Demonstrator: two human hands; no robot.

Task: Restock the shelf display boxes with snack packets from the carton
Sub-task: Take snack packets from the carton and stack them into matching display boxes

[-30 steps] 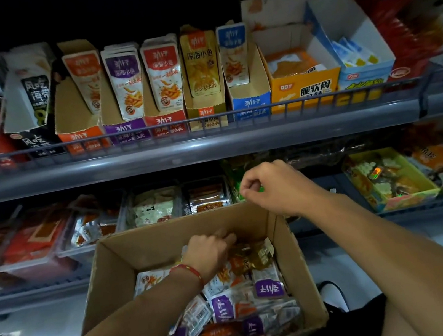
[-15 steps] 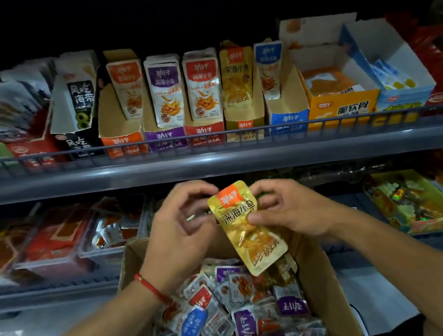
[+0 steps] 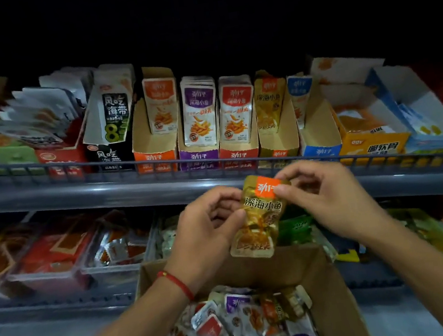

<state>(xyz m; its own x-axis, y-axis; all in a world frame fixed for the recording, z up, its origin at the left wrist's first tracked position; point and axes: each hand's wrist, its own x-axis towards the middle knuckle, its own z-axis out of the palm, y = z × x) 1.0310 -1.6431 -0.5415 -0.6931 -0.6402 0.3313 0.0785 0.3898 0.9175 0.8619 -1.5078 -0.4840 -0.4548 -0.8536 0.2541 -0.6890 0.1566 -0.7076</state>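
Just below the upper shelf's rail, at mid-frame in the head view, both hands hold one gold snack packet [image 3: 259,215] upright: the left hand [image 3: 209,233] has thumb and fingers curled round its left edge, while the right hand [image 3: 327,203] pinches its top right corner beside the orange logo. Under them, at the bottom centre, sits the open carton [image 3: 327,276], holding a loose heap of purple, red, blue and gold packets. On the upper shelf [image 3: 103,198], directly above the hands, stands the gold display box [image 3: 276,130] with matching packets upright inside; the orange display box [image 3: 154,146] to its left looks nearly empty. Seemingly the step in hand is carrying a sorted packet up to its box. Next it needs lifting over the rail and slotting upright in front of the gold stack, logo facing out.
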